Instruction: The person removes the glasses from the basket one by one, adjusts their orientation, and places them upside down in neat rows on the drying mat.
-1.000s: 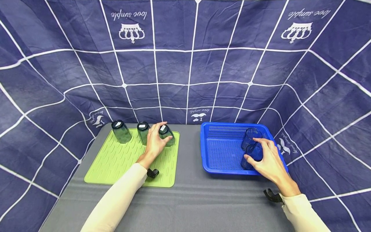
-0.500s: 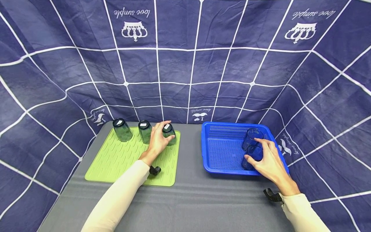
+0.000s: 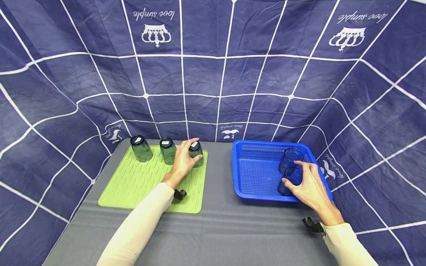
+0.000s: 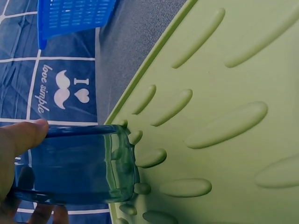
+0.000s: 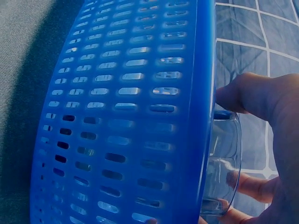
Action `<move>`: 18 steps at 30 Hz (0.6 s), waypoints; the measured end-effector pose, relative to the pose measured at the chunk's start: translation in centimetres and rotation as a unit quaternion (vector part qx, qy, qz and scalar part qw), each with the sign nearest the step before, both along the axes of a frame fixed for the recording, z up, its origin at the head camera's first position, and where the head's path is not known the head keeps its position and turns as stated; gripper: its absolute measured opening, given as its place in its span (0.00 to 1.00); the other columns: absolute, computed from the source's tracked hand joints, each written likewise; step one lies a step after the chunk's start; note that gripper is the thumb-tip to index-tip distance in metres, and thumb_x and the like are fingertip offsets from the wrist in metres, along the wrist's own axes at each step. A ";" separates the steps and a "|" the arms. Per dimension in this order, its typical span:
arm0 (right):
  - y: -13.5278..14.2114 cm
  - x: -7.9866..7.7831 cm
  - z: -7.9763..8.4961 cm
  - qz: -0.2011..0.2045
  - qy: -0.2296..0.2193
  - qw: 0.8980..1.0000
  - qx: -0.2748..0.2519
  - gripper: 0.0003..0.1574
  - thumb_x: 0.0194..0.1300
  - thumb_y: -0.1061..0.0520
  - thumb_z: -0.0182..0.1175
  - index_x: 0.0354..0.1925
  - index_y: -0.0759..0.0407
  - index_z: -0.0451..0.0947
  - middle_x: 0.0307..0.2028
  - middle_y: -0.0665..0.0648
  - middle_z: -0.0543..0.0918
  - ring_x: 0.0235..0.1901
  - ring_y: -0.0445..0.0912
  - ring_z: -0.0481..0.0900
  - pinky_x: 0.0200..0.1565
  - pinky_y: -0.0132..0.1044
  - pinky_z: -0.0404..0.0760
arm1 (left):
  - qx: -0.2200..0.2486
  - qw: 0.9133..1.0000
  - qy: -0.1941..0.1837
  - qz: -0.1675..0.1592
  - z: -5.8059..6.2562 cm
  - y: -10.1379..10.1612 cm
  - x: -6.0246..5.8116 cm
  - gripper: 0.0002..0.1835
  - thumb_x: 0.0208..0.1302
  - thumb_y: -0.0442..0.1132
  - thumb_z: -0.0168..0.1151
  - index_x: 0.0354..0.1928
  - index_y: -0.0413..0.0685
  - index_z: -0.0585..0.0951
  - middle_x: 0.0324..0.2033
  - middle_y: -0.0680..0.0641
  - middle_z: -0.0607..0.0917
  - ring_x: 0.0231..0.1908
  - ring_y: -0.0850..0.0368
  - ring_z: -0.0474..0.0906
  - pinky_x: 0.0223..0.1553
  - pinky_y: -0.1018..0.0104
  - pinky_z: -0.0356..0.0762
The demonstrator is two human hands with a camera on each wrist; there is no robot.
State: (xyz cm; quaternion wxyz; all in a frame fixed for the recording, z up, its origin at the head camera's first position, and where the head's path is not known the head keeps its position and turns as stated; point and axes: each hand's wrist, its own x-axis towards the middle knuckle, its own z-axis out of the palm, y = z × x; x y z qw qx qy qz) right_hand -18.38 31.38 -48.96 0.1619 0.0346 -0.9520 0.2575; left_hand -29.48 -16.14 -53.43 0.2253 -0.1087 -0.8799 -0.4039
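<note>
My left hand (image 3: 183,159) grips an upside-down tinted drinking glass (image 3: 196,155) near its base, thumb on one side and fingers on the other. In the left wrist view, this glass (image 4: 84,163) stands with its mouth down at the edge of the green drying mat (image 4: 233,84). Two like glasses, one left (image 3: 142,149) and one middle (image 3: 168,152), stand inverted in the same row. My right hand (image 3: 311,186) holds a clear glass (image 3: 290,181) inside the blue basket (image 3: 253,197), thumb and fingers on opposite sides near its rim. Another glass (image 3: 293,157) stands just behind it.
The basket's slotted side wall (image 5: 121,116) hides the lower part of the held glass in the right wrist view. Grey cloth (image 3: 219,229) covers the table. A blue gridded curtain (image 3: 206,77) rises behind and along both sides.
The glass in my left hand has shifted slightly right and become more upright. My right hand stays at the glass in the basket. The head view has shifted a little.
</note>
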 end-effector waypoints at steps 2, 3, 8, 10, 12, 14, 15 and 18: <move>-0.1 0.1 0.0 -0.002 -0.007 1.000 0.005 0.54 0.63 0.44 0.84 0.78 0.63 0.74 0.69 0.79 0.75 0.60 0.79 0.83 0.55 0.78 0.82 | 0.004 1.000 0.022 -0.005 -0.8 -0.3 -0.5 0.44 0.56 0.33 0.90 0.76 0.51 0.84 0.67 0.34 0.90 0.69 0.31 0.85 0.71 0.36 0.77; -0.1 0.2 0.0 -0.002 -0.012 1.000 0.007 0.54 0.64 0.44 0.84 0.78 0.62 0.74 0.68 0.78 0.75 0.58 0.78 0.84 0.53 0.77 0.83 | 0.004 0.999 0.034 -0.006 -1.4 -0.5 -0.9 0.44 0.56 0.33 0.90 0.76 0.54 0.85 0.66 0.35 0.90 0.68 0.31 0.86 0.69 0.38 0.78; -0.1 0.4 -0.2 0.000 -0.031 0.999 0.019 0.53 0.65 0.43 0.83 0.77 0.63 0.73 0.67 0.77 0.77 0.56 0.75 0.85 0.50 0.77 0.83 | 0.006 0.998 0.066 -0.011 -3.5 -1.1 -2.3 0.44 0.54 0.37 0.91 0.76 0.59 0.85 0.65 0.38 0.91 0.65 0.34 0.86 0.65 0.44 0.79; -0.2 0.4 -0.2 0.000 -0.033 0.999 0.021 0.53 0.65 0.43 0.84 0.77 0.63 0.73 0.67 0.77 0.78 0.59 0.76 0.84 0.51 0.78 0.83 | 0.008 0.998 0.063 -0.014 -3.2 -1.1 -2.1 0.45 0.54 0.37 0.91 0.76 0.58 0.85 0.65 0.37 0.90 0.64 0.32 0.86 0.66 0.40 0.79; -0.3 0.4 -0.3 0.001 -0.035 0.999 0.020 0.53 0.65 0.43 0.84 0.77 0.63 0.72 0.67 0.76 0.79 0.61 0.76 0.84 0.52 0.77 0.83 | 0.007 0.998 0.063 -0.012 -3.2 -1.2 -2.2 0.43 0.56 0.38 0.91 0.76 0.59 0.85 0.65 0.37 0.91 0.63 0.32 0.86 0.66 0.42 0.80; -0.5 0.4 -0.4 0.000 -0.039 0.999 0.020 0.54 0.65 0.43 0.84 0.77 0.64 0.71 0.67 0.76 0.80 0.62 0.76 0.84 0.53 0.77 0.83 | 0.006 0.998 0.060 -0.010 -3.1 -1.1 -2.0 0.44 0.56 0.38 0.91 0.76 0.60 0.84 0.65 0.37 0.91 0.63 0.32 0.86 0.65 0.43 0.80; -0.5 0.4 -0.4 -0.001 -0.041 0.999 0.019 0.54 0.65 0.44 0.85 0.77 0.64 0.71 0.67 0.76 0.80 0.62 0.76 0.84 0.53 0.77 0.83 | 0.005 0.998 0.061 -0.009 -3.0 -1.1 -2.0 0.44 0.56 0.38 0.91 0.77 0.61 0.84 0.65 0.37 0.91 0.63 0.32 0.86 0.65 0.43 0.80; -0.7 0.4 -0.6 -0.007 -0.044 0.999 0.015 0.55 0.65 0.45 0.85 0.77 0.63 0.70 0.66 0.76 0.80 0.60 0.76 0.84 0.51 0.76 0.82 | 0.003 0.998 0.067 -0.009 -2.7 -1.0 -1.8 0.45 0.54 0.37 0.91 0.76 0.59 0.84 0.64 0.36 0.91 0.64 0.32 0.87 0.64 0.43 0.79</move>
